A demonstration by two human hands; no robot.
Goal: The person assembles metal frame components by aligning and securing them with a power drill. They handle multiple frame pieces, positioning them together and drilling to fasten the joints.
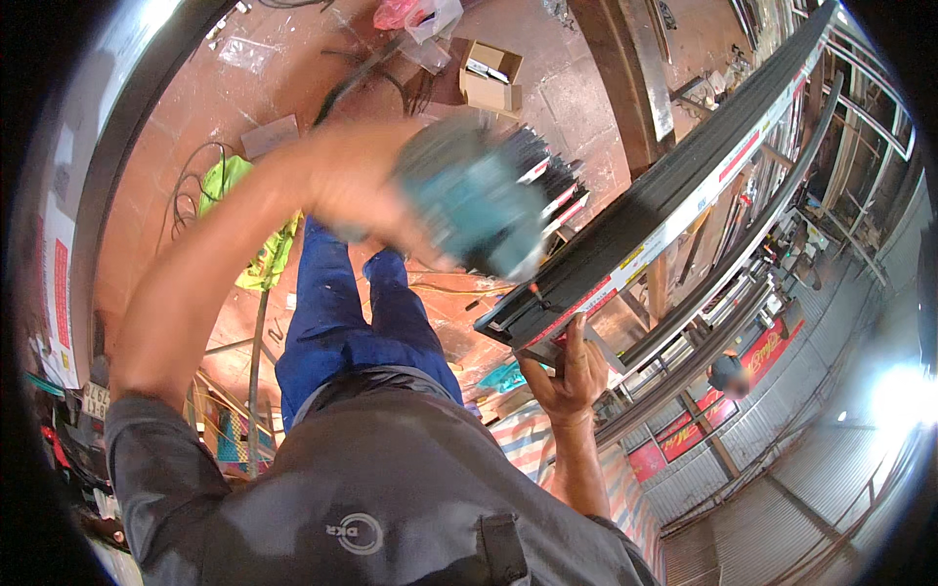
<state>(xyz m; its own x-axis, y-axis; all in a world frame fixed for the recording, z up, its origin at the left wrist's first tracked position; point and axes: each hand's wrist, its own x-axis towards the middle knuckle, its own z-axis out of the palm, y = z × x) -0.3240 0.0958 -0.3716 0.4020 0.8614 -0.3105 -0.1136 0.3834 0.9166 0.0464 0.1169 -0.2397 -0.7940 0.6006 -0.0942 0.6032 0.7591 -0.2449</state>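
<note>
My left hand [362,186], blurred by motion, is wrapped round a teal and black cordless drill driver [479,200]. Its bit points down at the near end of a long black channel-shaped profile [635,220], close to the inner face. A white and red printed strip runs along the profile's side. At that same end, my right hand [572,376] grips from below, its index finger raised against the strip and the thumb near the end. Part of the right hand's grip is hidden behind the profile.
Dark rails [723,283] run beside the profile on the right. A steel beam [625,78] stands beyond it. On the tiled floor lie an open cardboard box [490,78], cables, a yellow-green cloth [223,184] and plastic bags [420,18]. Another person [726,374] is at far right.
</note>
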